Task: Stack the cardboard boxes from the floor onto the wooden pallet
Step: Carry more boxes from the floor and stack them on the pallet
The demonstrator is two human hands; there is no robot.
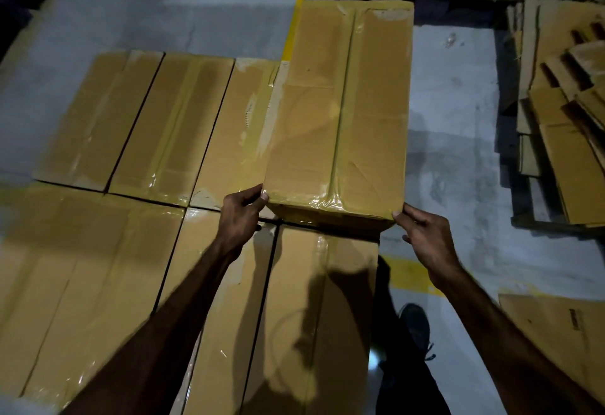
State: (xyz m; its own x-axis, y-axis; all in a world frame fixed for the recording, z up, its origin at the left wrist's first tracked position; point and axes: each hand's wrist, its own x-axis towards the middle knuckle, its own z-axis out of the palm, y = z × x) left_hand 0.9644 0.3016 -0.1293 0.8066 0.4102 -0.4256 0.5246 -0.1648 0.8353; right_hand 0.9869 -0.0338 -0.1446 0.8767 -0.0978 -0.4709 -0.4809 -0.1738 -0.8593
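Grey concrete floor (196,9) all around, and a flat layer of taped cardboard boxes (137,120) packed side by side across the left and middle. On top at the right end sits one long box (343,103), its near end raised over the layer. Left hand (240,215) grips its near left corner, right hand (425,238) pinches the near right corner. Flattened cardboard (563,113) is heaped off to the right.

Seven sealed cardboard boxes (340,110), two hands (240,215), one shoe (417,326)
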